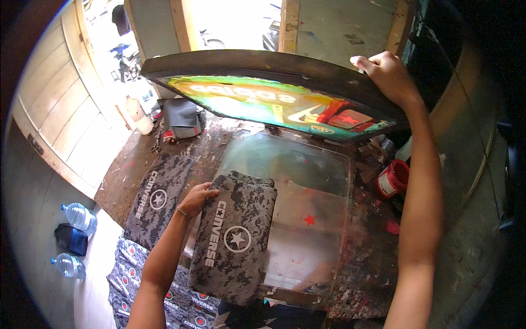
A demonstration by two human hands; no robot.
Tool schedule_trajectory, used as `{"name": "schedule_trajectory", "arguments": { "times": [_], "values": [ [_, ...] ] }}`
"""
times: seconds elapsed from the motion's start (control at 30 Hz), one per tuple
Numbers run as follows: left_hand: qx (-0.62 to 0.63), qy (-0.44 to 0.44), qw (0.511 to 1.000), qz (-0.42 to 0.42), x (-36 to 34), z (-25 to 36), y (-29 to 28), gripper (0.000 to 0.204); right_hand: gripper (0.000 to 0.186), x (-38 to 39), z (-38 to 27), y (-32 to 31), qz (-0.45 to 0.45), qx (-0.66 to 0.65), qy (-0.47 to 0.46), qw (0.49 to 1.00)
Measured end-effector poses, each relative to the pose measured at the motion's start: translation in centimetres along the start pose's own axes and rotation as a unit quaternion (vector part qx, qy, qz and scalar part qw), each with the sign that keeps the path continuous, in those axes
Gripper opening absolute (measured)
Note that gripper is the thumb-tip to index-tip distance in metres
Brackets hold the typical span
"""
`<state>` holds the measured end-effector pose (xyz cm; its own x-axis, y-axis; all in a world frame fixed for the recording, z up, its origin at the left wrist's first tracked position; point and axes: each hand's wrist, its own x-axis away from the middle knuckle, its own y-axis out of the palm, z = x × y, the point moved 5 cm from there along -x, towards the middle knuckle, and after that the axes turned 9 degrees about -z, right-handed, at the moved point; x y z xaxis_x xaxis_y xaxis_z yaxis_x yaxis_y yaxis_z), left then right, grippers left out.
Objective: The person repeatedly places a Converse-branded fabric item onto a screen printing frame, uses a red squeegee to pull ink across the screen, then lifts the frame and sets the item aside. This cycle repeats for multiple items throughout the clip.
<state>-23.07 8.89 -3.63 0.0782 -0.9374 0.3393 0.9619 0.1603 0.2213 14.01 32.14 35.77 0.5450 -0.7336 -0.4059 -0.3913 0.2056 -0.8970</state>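
Observation:
My right hand (pixel 390 77) is closed on the top edge of a dark-framed printing screen (pixel 246 67), which stands tilted up at the far side of the bench. Its mesh shows green, yellow and red areas with pale lettering and logos. My left hand (pixel 196 199) grips the left edge of a folded grey camouflage cloth (pixel 249 205), printed with white lettering and a star in a ring. The cloth lies over the left part of a shiny glass plate (pixel 318 170). A small red star (pixel 309 220) shows on the plate, right of the cloth.
Another printed camouflage cloth (pixel 164 181) lies to the left, with several red-starred pieces (pixel 129 277) below it. Scissors (pixel 156 143) and a grey-black box (pixel 183 118) sit at the back left. A red paint tub (pixel 392 181) stands right. Water bottles (pixel 81 217) stand far left.

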Motion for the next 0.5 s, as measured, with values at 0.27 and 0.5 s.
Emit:
{"name": "schedule_trajectory", "arguments": {
  "times": [0.27,0.5],
  "values": [
    [-0.098,0.072,0.992,0.020,-2.6,1.3,-1.3,0.066,0.062,0.4,-0.1,-0.2,-0.027,-0.037,0.030,0.999],
    [-0.103,0.140,0.982,0.073,-3.6,2.4,-2.4,0.043,0.059,0.3,0.0,-0.2,-0.005,-0.036,0.023,0.999]
  ]
}}
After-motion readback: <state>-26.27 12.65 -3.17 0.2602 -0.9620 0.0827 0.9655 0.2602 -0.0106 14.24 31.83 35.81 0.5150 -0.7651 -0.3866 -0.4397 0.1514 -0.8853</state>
